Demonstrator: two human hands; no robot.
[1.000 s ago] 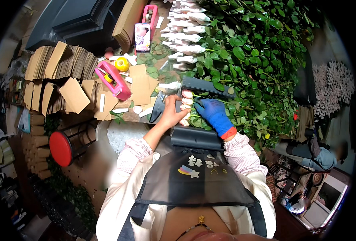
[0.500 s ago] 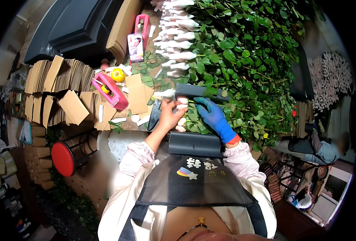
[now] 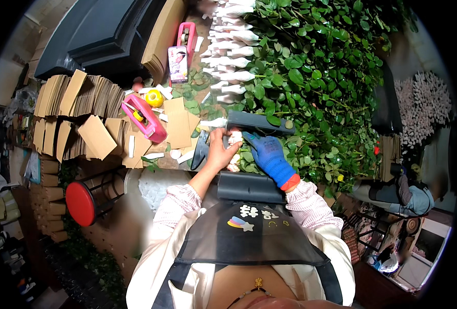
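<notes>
My bare left hand (image 3: pixel 220 151) has its fingers curled round a short vertical row of pale pink rose heads (image 3: pixel 233 164). My right hand (image 3: pixel 267 157), in a blue glove with a red cuff, pinches at the upper rose, partly hiding it. Green stems and leaves run rightward from the heads. The roses lie between a dark grey bar (image 3: pixel 259 123) above and a black padded block (image 3: pixel 249 188) below. A black tool (image 3: pixel 200 150) lies left of my left hand. White netted flower heads (image 3: pixel 233 62) are stacked farther up the table.
Two pink tape dispensers (image 3: pixel 153 131), a yellow roll (image 3: pixel 154 98), a phone (image 3: pixel 178 64) and cardboard stacks (image 3: pixel 76 98) occupy the table's left. A leafy pile (image 3: pixel 321 77) covers the right. A red stool (image 3: pixel 79 203) stands lower left; another person (image 3: pixel 414 198) is at the right.
Over the last half second my right hand has moved leftward, its fingertips closing in on the upper rose heads. My left hand stays on the roses. The whole view has shifted slightly.
</notes>
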